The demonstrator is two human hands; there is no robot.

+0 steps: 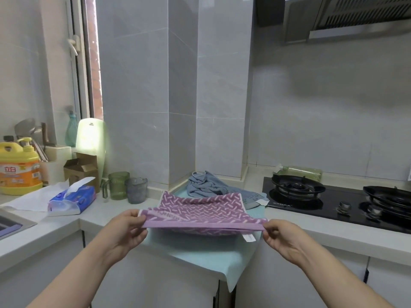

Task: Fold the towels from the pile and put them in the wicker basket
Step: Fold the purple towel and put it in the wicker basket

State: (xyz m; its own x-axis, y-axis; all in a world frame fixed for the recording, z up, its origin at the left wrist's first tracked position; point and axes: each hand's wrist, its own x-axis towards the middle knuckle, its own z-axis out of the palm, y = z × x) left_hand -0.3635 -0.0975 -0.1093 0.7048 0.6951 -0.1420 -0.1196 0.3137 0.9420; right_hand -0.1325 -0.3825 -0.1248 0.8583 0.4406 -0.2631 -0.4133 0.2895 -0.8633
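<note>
A purple towel [200, 213] with a pale dash pattern hangs stretched above the counter corner. My left hand [127, 232] pinches its near left corner and my right hand [281, 237] pinches its near right corner, where a white label dangles. Its far edge is raised and the middle sags. Behind it a crumpled blue-grey towel [208, 185] lies in a heap. Both are over a light teal cloth [209, 256] that covers the counter corner and drapes over the front edge. No wicker basket is in view.
A black gas hob [311, 205] with two burners fills the counter on the right. On the left stand a green cup [116, 185], a grey cup [136, 190], a blue tissue pack [73, 200], a yellow detergent jug [19, 166] and a sink edge [13, 223].
</note>
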